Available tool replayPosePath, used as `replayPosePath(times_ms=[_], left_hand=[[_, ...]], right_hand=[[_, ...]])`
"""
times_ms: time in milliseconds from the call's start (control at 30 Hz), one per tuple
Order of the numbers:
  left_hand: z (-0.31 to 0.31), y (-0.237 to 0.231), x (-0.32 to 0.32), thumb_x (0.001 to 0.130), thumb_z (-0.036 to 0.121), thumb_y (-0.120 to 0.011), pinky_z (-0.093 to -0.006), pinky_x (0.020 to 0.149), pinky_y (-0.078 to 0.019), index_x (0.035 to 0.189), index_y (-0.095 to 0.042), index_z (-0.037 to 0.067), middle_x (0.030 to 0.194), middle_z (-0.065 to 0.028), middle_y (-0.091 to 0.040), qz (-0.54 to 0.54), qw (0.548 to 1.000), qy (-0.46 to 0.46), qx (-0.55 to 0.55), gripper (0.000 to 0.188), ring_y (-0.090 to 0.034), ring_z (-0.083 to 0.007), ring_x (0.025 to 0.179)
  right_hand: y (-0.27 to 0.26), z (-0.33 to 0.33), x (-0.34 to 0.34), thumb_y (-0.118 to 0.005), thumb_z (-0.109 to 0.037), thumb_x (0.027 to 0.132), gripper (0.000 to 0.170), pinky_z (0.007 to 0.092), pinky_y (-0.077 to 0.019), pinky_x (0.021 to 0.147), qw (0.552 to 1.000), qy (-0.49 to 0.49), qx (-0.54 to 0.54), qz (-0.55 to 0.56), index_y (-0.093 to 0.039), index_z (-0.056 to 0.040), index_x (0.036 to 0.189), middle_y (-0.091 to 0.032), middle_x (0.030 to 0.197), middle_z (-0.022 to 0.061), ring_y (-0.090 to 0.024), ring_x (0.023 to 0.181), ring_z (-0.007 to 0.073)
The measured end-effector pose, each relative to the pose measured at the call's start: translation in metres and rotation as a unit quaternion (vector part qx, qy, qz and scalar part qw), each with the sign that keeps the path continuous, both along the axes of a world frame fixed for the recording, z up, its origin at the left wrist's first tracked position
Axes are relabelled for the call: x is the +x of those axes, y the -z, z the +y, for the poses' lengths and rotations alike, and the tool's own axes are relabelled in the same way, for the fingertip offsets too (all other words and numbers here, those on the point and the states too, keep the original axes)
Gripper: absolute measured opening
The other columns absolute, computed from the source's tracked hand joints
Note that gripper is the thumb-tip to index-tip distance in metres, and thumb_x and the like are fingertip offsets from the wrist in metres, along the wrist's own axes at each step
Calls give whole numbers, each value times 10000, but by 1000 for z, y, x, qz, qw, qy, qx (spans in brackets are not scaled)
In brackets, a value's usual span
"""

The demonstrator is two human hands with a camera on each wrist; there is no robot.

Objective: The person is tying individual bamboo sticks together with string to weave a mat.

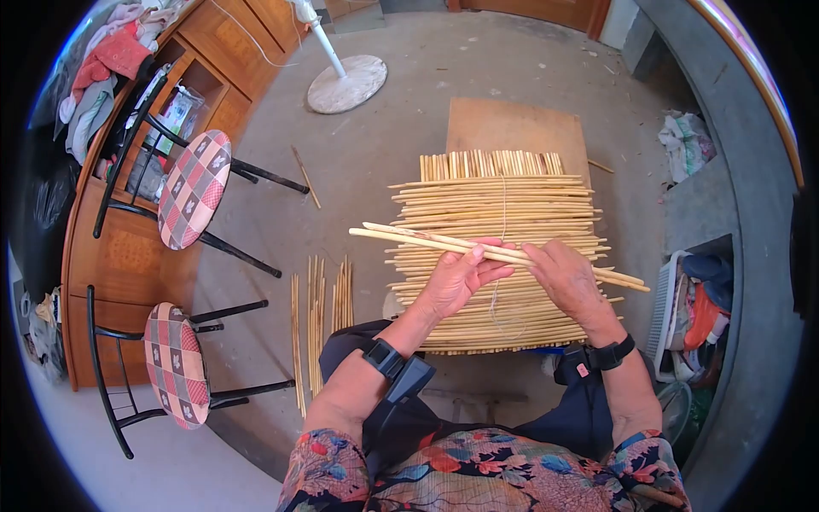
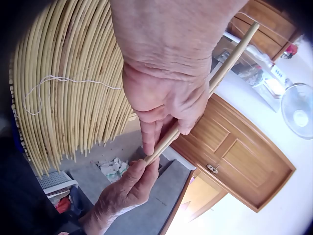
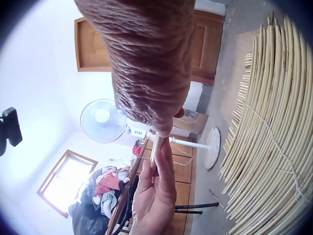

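Sticks in hands [image 1: 401,239]: two long pale ones, held together above the row and apart from it, slanting across the front of the body; the longer free part points to the left.
Left hand [image 1: 454,277]: palm turned upward, thumb pinching the sticks against fingers that reach out underneath; it seems to carry their weight from below.
Right hand [image 1: 565,277]: back turned upward, thumb and fingers pinching the same sticks from above, nearer to their right ends; two separate grips probably prevent them from swinging or rolling apart.
Row of sticks [image 1: 444,209]: many, laid side by side in front of the person, perhaps in the same direction so that they lie close and flat.
Board [image 1: 512,124]: under the row, showing at its far end; I suppose it serves as a firm base above the floor.
String [image 1: 504,213]: runs across the row, with a loose loop at the near side; maybe it keeps the order, but whether it is tied, I cannot tell.
Loose sticks [image 1: 348,294]: on the floor beside the left knee [image 1: 345,350], likely placed there for easy reach.
Chairs [image 1: 175,363]: two, standing well apart at the left, which probably gives the arms room.
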State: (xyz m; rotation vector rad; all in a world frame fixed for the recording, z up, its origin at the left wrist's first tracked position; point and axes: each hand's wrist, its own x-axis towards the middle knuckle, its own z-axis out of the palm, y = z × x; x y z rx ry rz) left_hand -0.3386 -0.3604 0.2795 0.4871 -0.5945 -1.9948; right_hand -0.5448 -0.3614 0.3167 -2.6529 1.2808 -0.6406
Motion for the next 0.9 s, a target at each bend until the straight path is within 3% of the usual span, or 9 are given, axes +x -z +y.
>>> replayPosePath(times_ms=[533,600,900], left_hand=[[4,4,3,876,114,-472,-440,942,-417,1101,-478,-28,1138,-229,-499,-33,999,-13,29,266,-497,-324,1073],[3,8,2,876,114,-469,-440,939,-420,1088,-482,-27,1135,-234,-499,-49,997,-58,25,255,-499,-330,1068],[4,3,-3,879,101,-460,-424,925,-440,1063,-486,-36,1124,-239,-499,-72,994,-80,35,231,-508,-319,1057]], right_hand=[[18,-6,-3,-563,-135,738,325,338,-451,608,998,-37,-31,-45,-522,-65,1052,-490,745,65,-536,700,231],[17,-5,-5,-548,-129,739,319,336,-454,606,998,-17,-52,-33,-520,-55,1049,-490,744,67,-539,702,230],[18,-5,-4,-518,-95,733,318,335,-464,566,996,-51,-50,-49,-506,-23,1042,-486,741,84,-541,702,235]])
